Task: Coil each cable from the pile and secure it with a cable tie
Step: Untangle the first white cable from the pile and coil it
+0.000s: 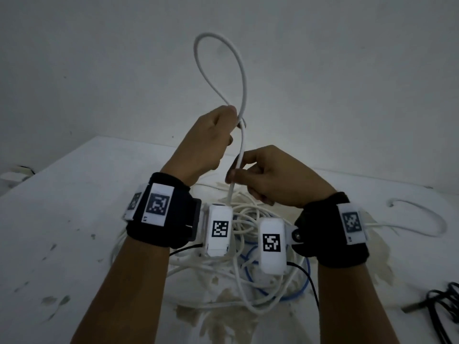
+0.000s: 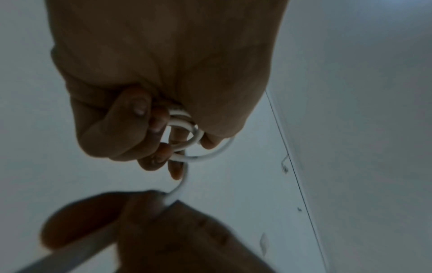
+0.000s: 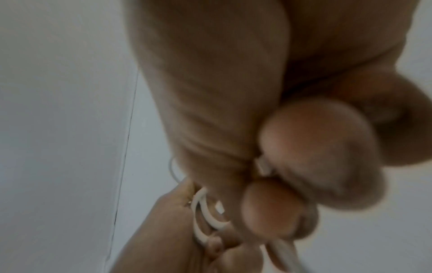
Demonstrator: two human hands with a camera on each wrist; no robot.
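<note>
the left hand (image 1: 208,137) is raised above the white counter (image 1: 74,219), fingers curled tight round small turns of a thin white round cable (image 1: 242,78); from its fist one tall loop of that cable stands up against the pale wall (image 1: 347,70); the left wrist view shows the small white coils (image 2: 184,133) tucked between thumb and curled fingers; the right hand (image 1: 270,177), just below and beside the left, pinches the same cable between thumb and fingertips (image 3: 313,147), the strand running down from there into the pile of tangled white cables (image 1: 248,289) on the counter; a blue cable (image 1: 300,291) is threaded through that pile; a loose white cable loop (image 1: 422,214) lies to the right; a bundle of black cables (image 1: 444,309) sits at the right edge, well apart from the pile.
</note>
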